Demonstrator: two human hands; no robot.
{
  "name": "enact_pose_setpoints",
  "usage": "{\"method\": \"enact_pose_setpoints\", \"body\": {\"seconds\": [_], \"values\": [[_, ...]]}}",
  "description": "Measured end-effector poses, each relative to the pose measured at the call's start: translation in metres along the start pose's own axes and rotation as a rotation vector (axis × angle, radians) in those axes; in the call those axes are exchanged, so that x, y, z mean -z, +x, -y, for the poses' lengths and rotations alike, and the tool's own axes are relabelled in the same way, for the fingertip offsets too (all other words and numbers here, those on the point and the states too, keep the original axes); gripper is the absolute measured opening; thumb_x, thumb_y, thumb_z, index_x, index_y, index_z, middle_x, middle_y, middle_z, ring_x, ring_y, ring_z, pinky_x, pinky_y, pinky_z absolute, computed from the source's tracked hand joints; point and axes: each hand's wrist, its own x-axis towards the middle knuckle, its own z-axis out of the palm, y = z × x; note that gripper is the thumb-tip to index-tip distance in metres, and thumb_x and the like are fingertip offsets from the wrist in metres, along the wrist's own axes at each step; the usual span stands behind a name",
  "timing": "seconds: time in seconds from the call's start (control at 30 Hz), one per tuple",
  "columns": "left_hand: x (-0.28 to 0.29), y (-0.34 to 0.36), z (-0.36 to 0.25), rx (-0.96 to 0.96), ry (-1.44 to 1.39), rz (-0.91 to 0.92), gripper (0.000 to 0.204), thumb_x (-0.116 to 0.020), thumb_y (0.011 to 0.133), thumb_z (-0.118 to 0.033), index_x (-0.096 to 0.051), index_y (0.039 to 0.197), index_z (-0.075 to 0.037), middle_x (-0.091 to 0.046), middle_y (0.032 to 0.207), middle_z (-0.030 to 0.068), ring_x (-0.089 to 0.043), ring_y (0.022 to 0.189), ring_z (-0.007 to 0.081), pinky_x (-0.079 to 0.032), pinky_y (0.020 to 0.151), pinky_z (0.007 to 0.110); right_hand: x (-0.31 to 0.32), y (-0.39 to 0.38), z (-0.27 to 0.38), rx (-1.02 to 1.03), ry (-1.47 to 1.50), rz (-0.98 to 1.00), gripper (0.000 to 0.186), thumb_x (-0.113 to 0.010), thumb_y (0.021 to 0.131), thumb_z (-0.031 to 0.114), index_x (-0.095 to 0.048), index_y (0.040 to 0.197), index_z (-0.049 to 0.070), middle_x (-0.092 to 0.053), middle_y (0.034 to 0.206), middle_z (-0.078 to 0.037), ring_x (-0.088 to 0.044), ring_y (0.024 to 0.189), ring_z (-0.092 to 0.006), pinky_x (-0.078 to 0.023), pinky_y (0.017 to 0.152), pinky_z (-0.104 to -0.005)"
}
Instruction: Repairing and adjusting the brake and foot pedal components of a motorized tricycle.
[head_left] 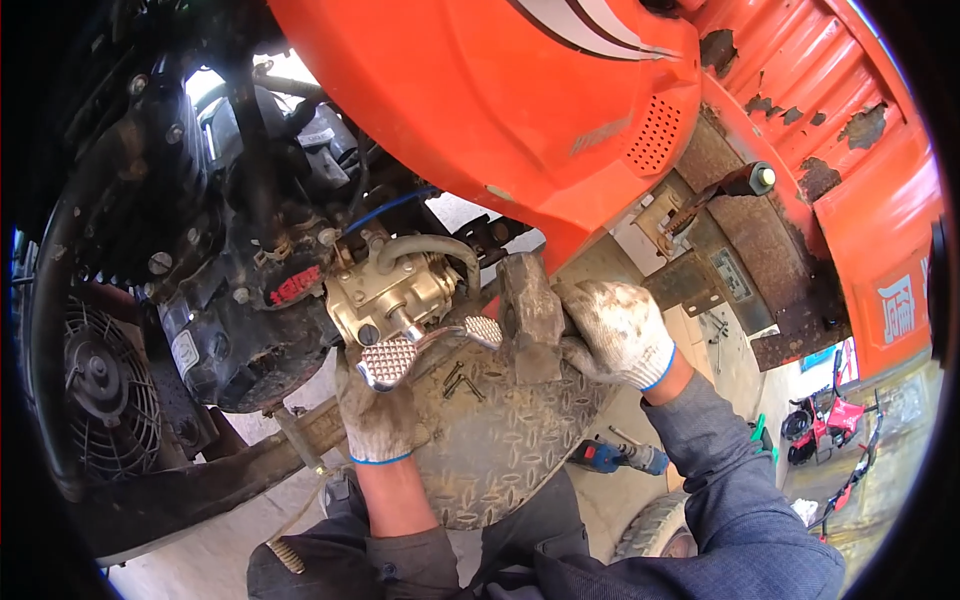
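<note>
My left hand (378,420), in a soiled white glove, is under a metal foot pedal (390,362) with two textured pads, against a brass-coloured housing (375,295) on the engine; its fingers are hidden behind the pedal. My right hand (620,335), also gloved, is closed on the short handle of a heavy, worn steel hammer (530,315), whose blocky head stands beside the smaller pad. A few loose bolts (460,385) lie on the diamond-pattern floorboard (485,465) below.
A black engine (230,350) with a fan (95,365) fills the left. Red body panels (480,90) arch above, with rusty brackets (760,240) at right. A blue power tool (610,455) lies below right, near a tyre (650,530) and red-black parts (830,425).
</note>
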Motion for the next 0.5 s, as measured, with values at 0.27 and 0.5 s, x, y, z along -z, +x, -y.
{"method": "enact_pose_setpoints", "body": {"seconds": [0.27,0.5], "values": [[-0.003,-0.002,-0.003,0.068,-0.044,-0.075,0.076,-0.087,0.082,-0.029,-0.058,0.150,-0.010,-0.063,0.149,0.0122,-0.060,0.136,0.0354,-0.044,0.120,0.062,0.015,0.026,-0.007,0.119,-0.057,0.032,0.062,-0.086,0.079,0.035,-0.066,0.127,0.002,-0.071,0.093,-0.014,-0.074,0.086,-0.0336,-0.059,0.075,-0.0441],[-0.008,-0.001,-0.006,-0.011,-0.075,0.127,0.057,-0.070,0.107,-0.030,-0.051,0.155,-0.006,-0.065,0.146,0.0125,-0.068,0.128,0.0305,-0.061,0.104,0.049,0.009,0.016,0.000,0.050,0.014,-0.055,0.057,-0.084,0.081,0.029,-0.066,0.127,0.000,-0.072,0.095,-0.015,-0.074,0.087,-0.0355,-0.059,0.077,-0.0457]]}}
